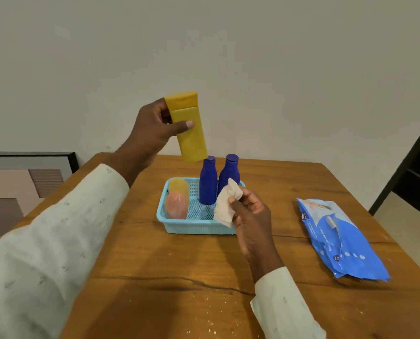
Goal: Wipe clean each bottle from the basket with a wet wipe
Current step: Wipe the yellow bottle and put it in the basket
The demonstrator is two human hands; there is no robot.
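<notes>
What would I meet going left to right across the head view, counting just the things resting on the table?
Orange bottle lying in the basket → the left blue bottle → the right blue bottle → wet wipe pack.

On the blue wipes pack (338, 241), laid on the right of the worktop (179, 277), a small badge with the number "72" can be read at its near end. The remaining print is too small to be made out.

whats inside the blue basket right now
The light blue basket holds two upright dark blue bottles and, at its left end, a pink-and-yellow bottle. The wet wipe in the right hand covers its right front corner.
</notes>
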